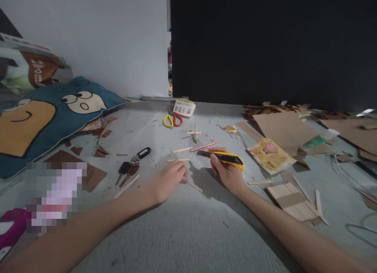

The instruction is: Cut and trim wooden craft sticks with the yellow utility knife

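The right hand (225, 171) is closed around a yellow-and-black utility knife (225, 158), thumb pressed along the near side and fingers wrapped behind, with the knife's front end pointing left toward the middle of the table (165, 237). The left hand (172, 178) is bent palm-down, its fingers curled together and the fingertips at the end of a short wooden stick (194, 186) that slants out toward the near right; the hand is blurred, so I cannot tell whether it pinches that stick or only presses on it. A second stick (178, 160) lies just beyond the left knuckles, and a third stick (182, 150) lies farther out, near the tip of a red-patterned pencil (205, 146). Beyond them stands a small crossed-stick piece (194, 132). A banded bundle of sticks (291, 200) lies right of the right forearm, and keys (128, 169) lie left of the left hand.
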Demonstrator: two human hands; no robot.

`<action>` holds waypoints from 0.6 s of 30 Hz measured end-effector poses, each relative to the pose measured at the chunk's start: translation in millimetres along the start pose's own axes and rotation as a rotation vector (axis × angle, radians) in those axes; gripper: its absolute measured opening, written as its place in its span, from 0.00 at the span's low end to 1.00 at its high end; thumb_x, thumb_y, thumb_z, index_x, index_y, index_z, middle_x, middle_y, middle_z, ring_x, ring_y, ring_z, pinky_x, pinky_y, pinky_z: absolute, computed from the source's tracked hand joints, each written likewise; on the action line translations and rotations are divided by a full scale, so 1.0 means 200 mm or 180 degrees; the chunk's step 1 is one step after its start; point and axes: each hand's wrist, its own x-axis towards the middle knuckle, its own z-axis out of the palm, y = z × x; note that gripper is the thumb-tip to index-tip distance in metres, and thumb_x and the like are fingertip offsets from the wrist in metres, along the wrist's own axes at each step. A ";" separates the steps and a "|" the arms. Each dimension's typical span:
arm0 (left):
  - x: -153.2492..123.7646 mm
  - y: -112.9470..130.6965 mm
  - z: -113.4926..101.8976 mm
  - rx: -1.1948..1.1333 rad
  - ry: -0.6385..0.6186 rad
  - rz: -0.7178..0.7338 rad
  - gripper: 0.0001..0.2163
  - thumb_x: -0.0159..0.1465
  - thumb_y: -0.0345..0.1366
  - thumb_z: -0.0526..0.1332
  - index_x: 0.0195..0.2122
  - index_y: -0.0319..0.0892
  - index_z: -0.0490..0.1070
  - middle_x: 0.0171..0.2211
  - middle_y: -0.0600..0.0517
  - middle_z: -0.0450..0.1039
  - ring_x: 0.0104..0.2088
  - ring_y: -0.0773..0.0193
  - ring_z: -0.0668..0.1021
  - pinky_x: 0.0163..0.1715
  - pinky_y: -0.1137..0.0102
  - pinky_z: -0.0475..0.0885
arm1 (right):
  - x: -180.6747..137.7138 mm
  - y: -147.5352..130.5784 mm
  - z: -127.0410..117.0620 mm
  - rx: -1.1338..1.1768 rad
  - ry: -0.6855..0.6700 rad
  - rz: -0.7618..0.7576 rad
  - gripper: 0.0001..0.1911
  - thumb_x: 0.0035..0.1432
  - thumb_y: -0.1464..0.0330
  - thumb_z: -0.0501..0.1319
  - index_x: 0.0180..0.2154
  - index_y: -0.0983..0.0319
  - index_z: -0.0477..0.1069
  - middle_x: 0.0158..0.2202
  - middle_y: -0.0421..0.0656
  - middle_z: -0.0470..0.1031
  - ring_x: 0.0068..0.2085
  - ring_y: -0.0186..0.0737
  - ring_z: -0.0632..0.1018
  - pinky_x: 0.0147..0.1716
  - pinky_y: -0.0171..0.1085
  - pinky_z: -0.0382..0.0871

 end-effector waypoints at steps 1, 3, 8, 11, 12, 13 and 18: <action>0.00 0.01 0.00 0.0106 0.0003 0.0024 0.10 0.75 0.27 0.56 0.34 0.41 0.68 0.38 0.51 0.71 0.40 0.59 0.75 0.44 0.65 0.71 | 0.00 0.00 0.00 -0.0004 0.0003 -0.0022 0.24 0.67 0.45 0.60 0.49 0.57 0.69 0.21 0.32 0.62 0.21 0.35 0.65 0.20 0.35 0.60; -0.01 0.03 0.00 0.0342 0.0064 0.0070 0.11 0.75 0.25 0.54 0.35 0.42 0.67 0.38 0.50 0.71 0.39 0.59 0.75 0.43 0.65 0.71 | -0.01 0.01 -0.01 -0.0036 0.0018 -0.0068 0.23 0.68 0.46 0.60 0.50 0.57 0.70 0.22 0.32 0.63 0.21 0.34 0.65 0.21 0.34 0.60; -0.01 0.02 -0.01 0.1077 0.0137 0.0256 0.08 0.77 0.29 0.54 0.39 0.39 0.70 0.40 0.48 0.73 0.39 0.59 0.77 0.41 0.66 0.73 | -0.02 0.03 -0.02 -0.0082 0.0028 -0.0099 0.21 0.70 0.48 0.60 0.51 0.57 0.71 0.23 0.33 0.64 0.22 0.34 0.66 0.21 0.34 0.59; -0.01 0.01 -0.02 0.1308 0.0043 0.0254 0.09 0.77 0.28 0.52 0.43 0.38 0.72 0.41 0.48 0.74 0.38 0.60 0.78 0.39 0.67 0.73 | -0.02 0.04 -0.02 -0.0056 0.0040 -0.0106 0.21 0.70 0.48 0.60 0.51 0.57 0.71 0.23 0.33 0.64 0.22 0.34 0.66 0.22 0.35 0.59; -0.01 0.01 -0.03 0.1399 -0.0014 0.0276 0.10 0.77 0.27 0.52 0.42 0.38 0.72 0.41 0.48 0.74 0.37 0.60 0.78 0.38 0.67 0.73 | -0.02 0.04 -0.02 -0.0047 0.0048 -0.0105 0.20 0.70 0.48 0.60 0.51 0.57 0.71 0.23 0.33 0.64 0.22 0.34 0.66 0.22 0.35 0.59; -0.01 0.01 -0.03 0.1496 -0.0079 0.0317 0.11 0.76 0.26 0.52 0.41 0.38 0.73 0.40 0.48 0.74 0.37 0.60 0.78 0.37 0.67 0.73 | -0.02 0.04 -0.02 -0.0043 0.0056 -0.0106 0.20 0.70 0.48 0.60 0.51 0.57 0.71 0.23 0.33 0.64 0.22 0.34 0.66 0.22 0.35 0.59; -0.02 0.08 -0.05 0.1747 -0.0225 0.0427 0.13 0.72 0.20 0.52 0.38 0.38 0.74 0.38 0.47 0.75 0.39 0.57 0.79 0.38 0.66 0.73 | -0.02 0.04 -0.02 -0.0094 0.0028 -0.0078 0.21 0.69 0.48 0.61 0.50 0.57 0.72 0.24 0.34 0.65 0.22 0.35 0.67 0.22 0.36 0.60</action>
